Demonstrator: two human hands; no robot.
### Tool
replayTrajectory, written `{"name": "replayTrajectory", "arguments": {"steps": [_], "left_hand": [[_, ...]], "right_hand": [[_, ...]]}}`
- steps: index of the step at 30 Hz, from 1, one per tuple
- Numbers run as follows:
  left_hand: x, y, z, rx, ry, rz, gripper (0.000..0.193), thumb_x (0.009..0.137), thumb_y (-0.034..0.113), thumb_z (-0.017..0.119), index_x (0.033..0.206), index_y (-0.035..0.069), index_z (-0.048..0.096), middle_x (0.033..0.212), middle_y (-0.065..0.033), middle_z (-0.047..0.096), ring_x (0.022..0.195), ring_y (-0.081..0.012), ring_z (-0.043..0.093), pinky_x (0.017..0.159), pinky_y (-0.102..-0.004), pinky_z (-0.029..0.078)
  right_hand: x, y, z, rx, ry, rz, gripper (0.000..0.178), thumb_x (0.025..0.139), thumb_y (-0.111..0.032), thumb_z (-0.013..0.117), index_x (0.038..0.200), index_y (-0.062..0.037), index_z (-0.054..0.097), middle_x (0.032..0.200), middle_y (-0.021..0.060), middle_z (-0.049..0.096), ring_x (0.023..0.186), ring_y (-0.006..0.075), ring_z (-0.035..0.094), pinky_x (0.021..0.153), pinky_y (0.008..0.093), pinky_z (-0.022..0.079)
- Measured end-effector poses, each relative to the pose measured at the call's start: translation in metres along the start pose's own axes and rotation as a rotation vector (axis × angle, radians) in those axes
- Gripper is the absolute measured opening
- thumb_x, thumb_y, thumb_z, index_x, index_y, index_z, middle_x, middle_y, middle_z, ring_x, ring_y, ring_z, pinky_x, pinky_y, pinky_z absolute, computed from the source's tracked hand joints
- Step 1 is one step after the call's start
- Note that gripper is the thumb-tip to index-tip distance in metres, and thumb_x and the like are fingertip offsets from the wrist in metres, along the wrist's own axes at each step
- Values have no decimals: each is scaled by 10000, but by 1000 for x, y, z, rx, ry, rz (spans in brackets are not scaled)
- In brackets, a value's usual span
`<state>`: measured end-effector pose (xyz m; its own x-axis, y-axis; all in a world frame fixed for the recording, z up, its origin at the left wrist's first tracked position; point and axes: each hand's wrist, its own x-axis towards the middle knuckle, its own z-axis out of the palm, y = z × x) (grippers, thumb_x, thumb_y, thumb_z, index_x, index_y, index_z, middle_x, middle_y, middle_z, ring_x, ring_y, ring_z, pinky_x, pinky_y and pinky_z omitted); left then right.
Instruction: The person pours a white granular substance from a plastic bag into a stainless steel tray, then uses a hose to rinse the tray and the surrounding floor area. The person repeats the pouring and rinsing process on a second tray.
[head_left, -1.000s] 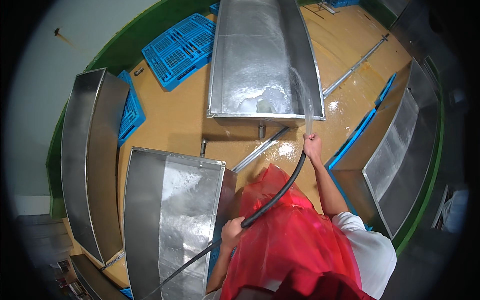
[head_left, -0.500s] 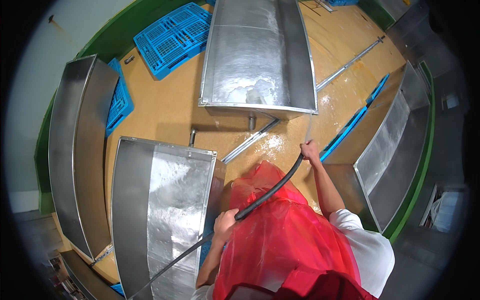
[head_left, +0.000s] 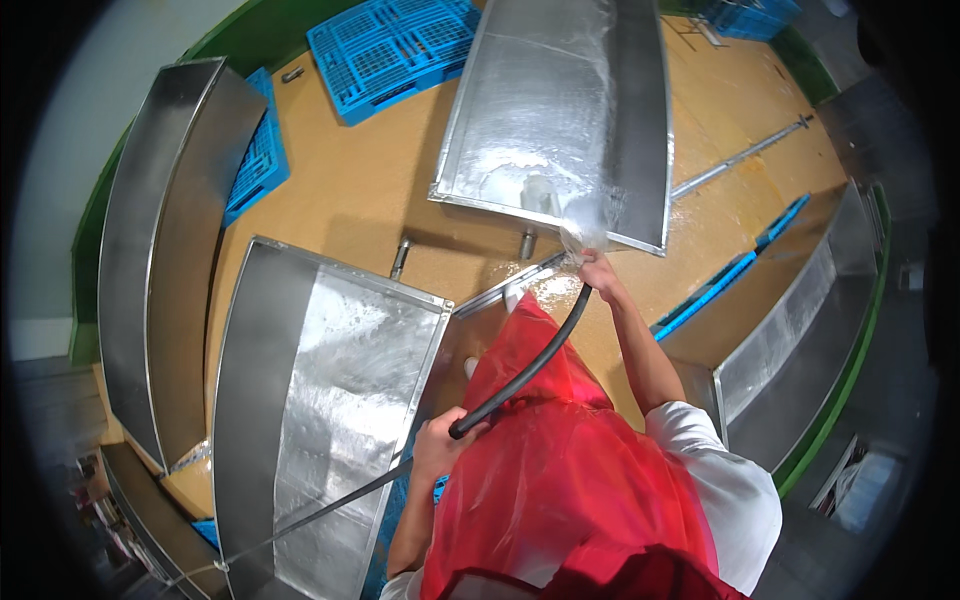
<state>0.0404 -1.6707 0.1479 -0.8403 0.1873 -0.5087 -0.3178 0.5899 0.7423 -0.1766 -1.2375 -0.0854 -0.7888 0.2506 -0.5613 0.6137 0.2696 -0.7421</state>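
Note:
A black hose (head_left: pixel 538 368) runs across the front of my red apron, held in both hands. My right hand (head_left: pixel 598 272) is closed around its far end, just short of the near rim of a long metal trough (head_left: pixel 520 110). Water sprays from that end over the rim and into the trough. Lower down, my left hand (head_left: pixel 440 440) is wrapped round the hose beside my apron. From there the hose trails down to the left across a second metal trough (head_left: pixel 345 370), which has wet, shiny patches inside.
Another metal trough (head_left: pixel 150 260) stands at the left, and one more (head_left: pixel 790 330) at the right. Blue plastic pallets (head_left: pixel 395 50) lie at the back. A metal-covered channel (head_left: pixel 740 160) crosses the wet tan floor (head_left: pixel 330 190). Short pipes (head_left: pixel 400 258) stick out from the troughs.
My right hand and the hose end have moved left, toward the far trough's rim. The spray now enters that trough instead of falling beside its corner. The whole view has shifted slightly.

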Motion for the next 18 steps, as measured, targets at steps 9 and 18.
{"name": "replayTrajectory", "arguments": {"steps": [9,18], "left_hand": [[125,62,-64,160,184,-302,344,931,443,758,1022,113,790,585,-80,627,552,-236,662,564,-385,492],[243,109,-111,68,343,-395,190,933,230,776,1010,57,769,566,-37,514,543,-84,459,520,-314,388]], "right_hand": [[193,-98,134,-157,-214,-207,651,777,-20,595,1428,-30,580,1432,286,598,1355,363,577,1097,371,456],[295,-212,194,-521,-514,-78,588,881,-264,566,1415,-18,598,1473,297,548,1384,434,522,1156,448,432]]}}
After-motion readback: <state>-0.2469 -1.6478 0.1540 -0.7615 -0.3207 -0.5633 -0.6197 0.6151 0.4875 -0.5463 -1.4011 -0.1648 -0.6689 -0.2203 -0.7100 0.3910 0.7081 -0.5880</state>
